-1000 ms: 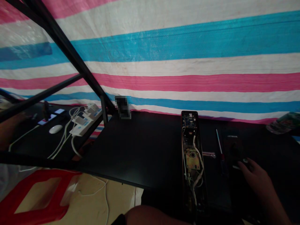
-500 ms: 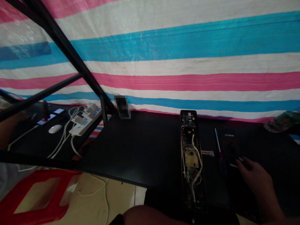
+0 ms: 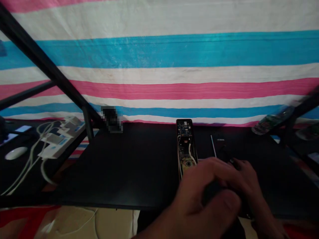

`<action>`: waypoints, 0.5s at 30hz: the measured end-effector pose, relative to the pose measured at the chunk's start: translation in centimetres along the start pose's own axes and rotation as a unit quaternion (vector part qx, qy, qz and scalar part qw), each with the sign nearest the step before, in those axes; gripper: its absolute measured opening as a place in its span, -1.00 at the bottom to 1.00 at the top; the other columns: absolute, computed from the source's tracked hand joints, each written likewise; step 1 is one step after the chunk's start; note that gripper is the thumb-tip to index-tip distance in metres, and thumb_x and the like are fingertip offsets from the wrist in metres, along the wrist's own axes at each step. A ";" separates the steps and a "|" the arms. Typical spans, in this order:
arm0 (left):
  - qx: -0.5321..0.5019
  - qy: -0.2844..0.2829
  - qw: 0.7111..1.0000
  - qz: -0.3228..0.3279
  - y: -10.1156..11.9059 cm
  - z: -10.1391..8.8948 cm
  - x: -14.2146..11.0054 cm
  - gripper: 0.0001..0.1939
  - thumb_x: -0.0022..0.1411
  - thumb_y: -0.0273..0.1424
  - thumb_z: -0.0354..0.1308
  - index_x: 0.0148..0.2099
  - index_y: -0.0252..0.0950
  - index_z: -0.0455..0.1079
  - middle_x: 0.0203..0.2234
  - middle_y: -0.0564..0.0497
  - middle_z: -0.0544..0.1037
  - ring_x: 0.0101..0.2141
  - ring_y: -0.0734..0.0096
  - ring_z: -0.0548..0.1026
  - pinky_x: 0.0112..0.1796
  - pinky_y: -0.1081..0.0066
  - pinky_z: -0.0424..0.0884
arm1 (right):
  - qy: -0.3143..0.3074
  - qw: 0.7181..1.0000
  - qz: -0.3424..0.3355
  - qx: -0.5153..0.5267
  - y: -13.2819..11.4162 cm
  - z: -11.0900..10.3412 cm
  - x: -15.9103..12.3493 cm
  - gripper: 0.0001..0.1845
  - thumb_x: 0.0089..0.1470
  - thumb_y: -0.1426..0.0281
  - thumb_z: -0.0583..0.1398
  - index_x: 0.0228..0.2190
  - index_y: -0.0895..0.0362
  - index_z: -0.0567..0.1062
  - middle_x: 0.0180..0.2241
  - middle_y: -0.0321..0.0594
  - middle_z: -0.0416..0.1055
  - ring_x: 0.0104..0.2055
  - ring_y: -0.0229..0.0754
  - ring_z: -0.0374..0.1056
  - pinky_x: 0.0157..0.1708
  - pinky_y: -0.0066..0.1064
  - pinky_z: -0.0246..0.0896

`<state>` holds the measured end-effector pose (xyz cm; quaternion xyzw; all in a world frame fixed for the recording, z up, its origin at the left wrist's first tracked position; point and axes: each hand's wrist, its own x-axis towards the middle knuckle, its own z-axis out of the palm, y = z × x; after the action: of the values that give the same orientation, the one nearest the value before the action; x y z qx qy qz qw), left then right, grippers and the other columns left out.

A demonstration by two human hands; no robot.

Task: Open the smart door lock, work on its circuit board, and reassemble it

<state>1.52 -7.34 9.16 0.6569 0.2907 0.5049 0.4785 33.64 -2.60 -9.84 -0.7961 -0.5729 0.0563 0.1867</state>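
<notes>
The left hand (image 3: 199, 202) had been brought into lower centre, half-curled, partly covering the casing (image 3: 185, 146); whether anything was gripped by it or the right hand (image 3: 248, 174) could not be told.

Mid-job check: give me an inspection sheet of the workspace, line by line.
Surface: black tabletop, partly hidden by the hands.
Job's things: opened housing with circuit board showing, near end hidden; thin metal shaft to its right.
Clutter: tilted plastic bottle, back right; white mouse, far left.
Hands: left hand foreground, fingers curved; right hand beyond it; grip of either unclear.
Cables: white cables around power strip, left; pale wire inside housing.
Surroundings: striped sheeting behind; dark metal frame, left.
</notes>
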 end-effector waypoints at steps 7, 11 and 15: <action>0.219 0.213 0.948 -0.087 -12.5 -3.8 2.0 -0.82 0.33 -0.42 0.07 -0.10 -0.25 0.48 -0.15 -0.11 0.56 -0.11 0.23 0.52 -0.19 0.30 0.45 | 0.083 0.984 -0.025 0.159 -6.0 -3.5 -0.6 -0.57 0.15 0.15 0.12 -0.13 0.20 0.57 -0.17 -0.01 0.46 -0.27 -0.05 0.43 -0.20 -0.20 0.37; 0.191 0.191 0.956 -0.115 -16.0 -3.2 1.4 -0.69 0.33 -0.35 0.11 0.10 -0.24 0.41 0.06 -0.18 0.51 0.06 0.14 0.48 -0.04 0.20 0.45 | -0.030 0.950 -0.162 0.265 -12.7 -5.1 -0.4 -0.68 0.23 0.27 0.13 -0.08 0.13 0.55 -0.25 -0.14 0.47 -0.30 -0.14 0.42 -0.26 -0.32 0.36; 0.129 0.181 0.966 -0.134 -16.3 -1.8 3.0 -0.54 0.37 -0.31 0.08 0.27 -0.24 0.23 0.13 -0.19 0.49 0.10 0.18 0.49 0.12 0.15 0.38 | -0.035 0.950 -0.225 0.215 -18.5 -4.5 1.2 -0.72 0.25 0.38 0.12 -0.06 0.15 0.52 -0.16 -0.07 0.44 -0.15 -0.07 0.41 -0.09 -0.25 0.35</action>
<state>2.46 1.90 -4.63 0.5655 0.5203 0.5055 0.3923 18.89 2.58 1.13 -0.5852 -0.7173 0.1631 0.3413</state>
